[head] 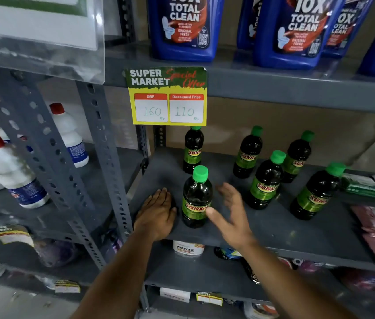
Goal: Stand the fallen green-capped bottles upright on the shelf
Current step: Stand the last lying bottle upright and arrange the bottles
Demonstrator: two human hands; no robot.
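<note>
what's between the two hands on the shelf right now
In the head view, one upright green-capped bottle stands between the left hand and the right hand, on the grey shelf; both hands are open.

I face grey slotted-steel shelving (103,143) backed by brown board (274,125); pale floor tiles (2,302) at seven o'clock.

Six dark green-capped bottles with green-and-yellow "SUNNY" labels stand upright on the grey shelf (274,229); the front bottle (196,199) stands near the left edge; another (193,150) behind it; four (265,181) grouped to the right.
</note>
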